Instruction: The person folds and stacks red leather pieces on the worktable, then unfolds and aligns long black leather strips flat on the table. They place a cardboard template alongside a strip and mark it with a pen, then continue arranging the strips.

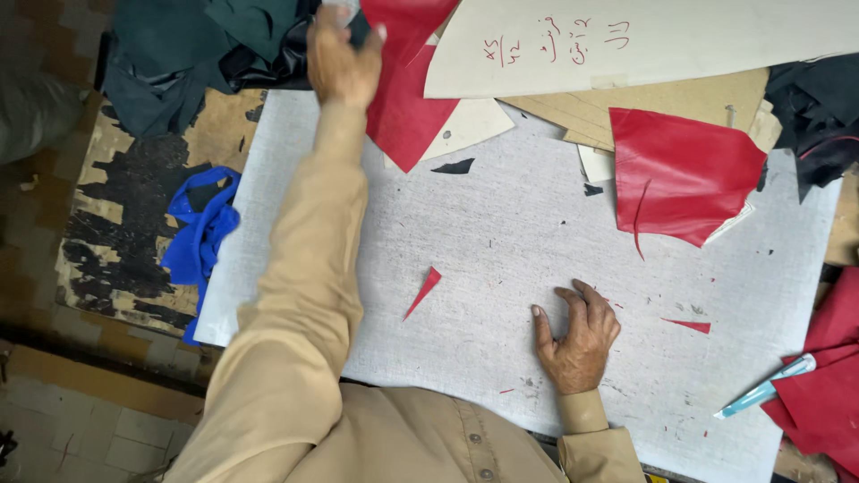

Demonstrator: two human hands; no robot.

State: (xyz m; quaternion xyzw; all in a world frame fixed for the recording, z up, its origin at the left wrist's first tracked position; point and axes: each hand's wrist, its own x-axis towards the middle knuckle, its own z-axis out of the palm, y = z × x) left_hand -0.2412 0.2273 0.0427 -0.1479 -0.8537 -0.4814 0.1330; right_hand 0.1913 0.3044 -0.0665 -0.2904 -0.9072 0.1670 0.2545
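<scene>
Left hand (343, 63), fingers partly cut off, seemingly grips red leather (404, 107).

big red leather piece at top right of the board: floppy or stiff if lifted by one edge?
Probably floppy: the red leather piece lies flat with a curled sliver hanging off its cut edge. Likely light; it looks thin. Its glossy face may slide on the grey cutting board if pushed.

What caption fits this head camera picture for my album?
Left hand reaches to a red leather piece; right hand rests flat on the white cutting board.
</scene>
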